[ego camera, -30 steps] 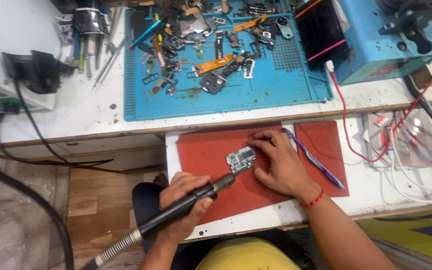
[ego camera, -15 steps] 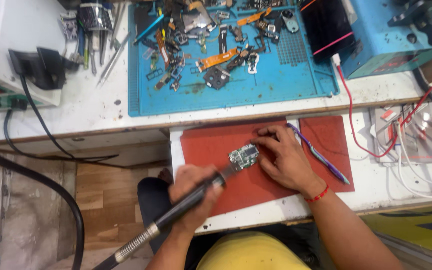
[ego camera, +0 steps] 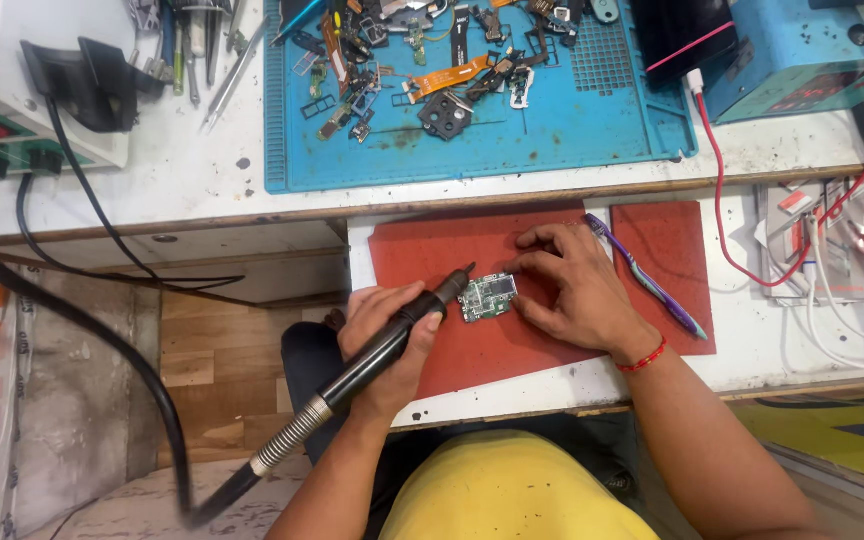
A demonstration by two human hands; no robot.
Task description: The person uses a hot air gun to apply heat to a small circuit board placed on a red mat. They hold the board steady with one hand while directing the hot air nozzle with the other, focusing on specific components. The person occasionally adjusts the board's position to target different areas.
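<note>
Circuit board (ego camera: 488,296), small and green, lies flat on the red mat (ego camera: 472,250), near its middle. Right hand (ego camera: 572,290) pins the board's right edge with spread fingertips. Left hand (ego camera: 387,340) is wrapped around a black hot-air handpiece (ego camera: 392,335), nozzle tip just at the board's left corner. Board looks light, stiff, fragile; best held by its edges. Purple toothbrush (ego camera: 647,278) lies beside the right hand.

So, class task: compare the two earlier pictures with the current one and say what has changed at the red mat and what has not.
The left hand has brought the black handpiece in, so its tip now sits by the small circuit board; its grip on the tool is unchanged. The right hand still steadies the board on the red mat. The purple toothbrush lies where it was. Nothing was picked up or let go.
</note>
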